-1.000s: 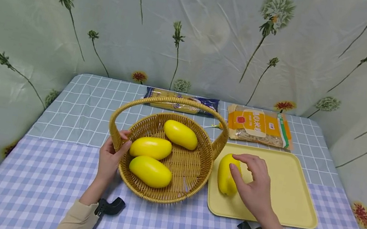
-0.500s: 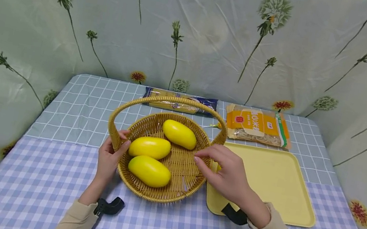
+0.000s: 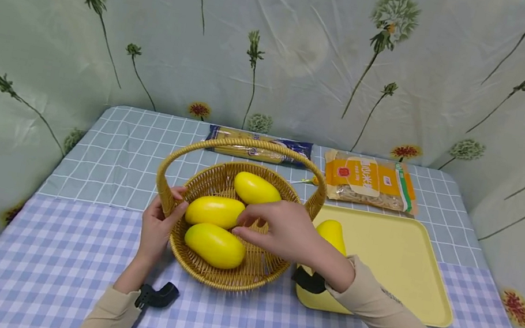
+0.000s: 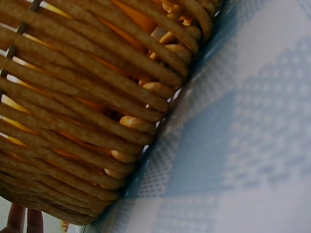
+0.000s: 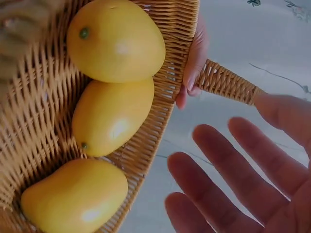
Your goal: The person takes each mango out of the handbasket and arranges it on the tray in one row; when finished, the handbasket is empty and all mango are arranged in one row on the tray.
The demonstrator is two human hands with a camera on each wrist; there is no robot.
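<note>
A round wicker basket (image 3: 251,270) with a tall arched handle holds three yellow mangoes: the middle one (image 3: 213,211), the near one (image 3: 215,245) and the far one (image 3: 255,188). At the basket's left side, my left hand (image 3: 156,230) grips the rim by the foot of the handle. My right hand (image 3: 285,229) is over the basket, fingertips close to the middle mango. Seen from the right wrist, its fingers (image 5: 233,160) are spread and nothing is in them. Another mango (image 3: 332,235) lies on the yellow tray (image 3: 395,275), partly hidden by my right wrist.
Behind the basket lies a blue pasta packet (image 3: 259,154). An orange bag of grain (image 3: 370,180) sits behind the tray. The left wrist view is mostly filled by the basket's woven wall (image 4: 82,87) and the checked cloth (image 4: 243,145).
My right hand has moved left from beside the mango on the tray to over the basket. My left hand has stayed at the rim, and the mangoes have not moved.
</note>
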